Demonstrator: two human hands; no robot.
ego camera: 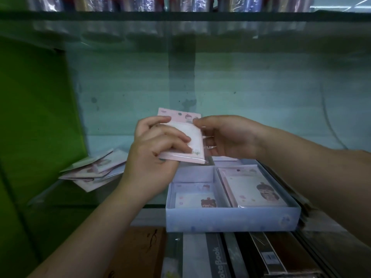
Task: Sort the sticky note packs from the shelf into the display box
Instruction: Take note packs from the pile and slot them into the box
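A pink sticky note pack (pixel 192 137) in clear wrap is held up above the glass shelf. My left hand (pixel 154 155) grips its lower left side with fingers across the front. My right hand (pixel 226 137) pinches its upper right corner. Below stands the pale blue display box (pixel 230 219), split into two compartments. The left compartment holds a pack with a cartoon girl (pixel 197 199); the right one holds a stack of packs (pixel 255 187). A loose pile of packs (pixel 96 170) lies on the shelf to the left.
A green board (pixel 36 121) stands at the left. A glass shelf (pixel 180 16) above carries wrapped goods. Notebooks (pixel 216 257) and a brown box (pixel 140 251) sit on the level below the display box. More flat stock (pixel 307 209) lies right of the box.
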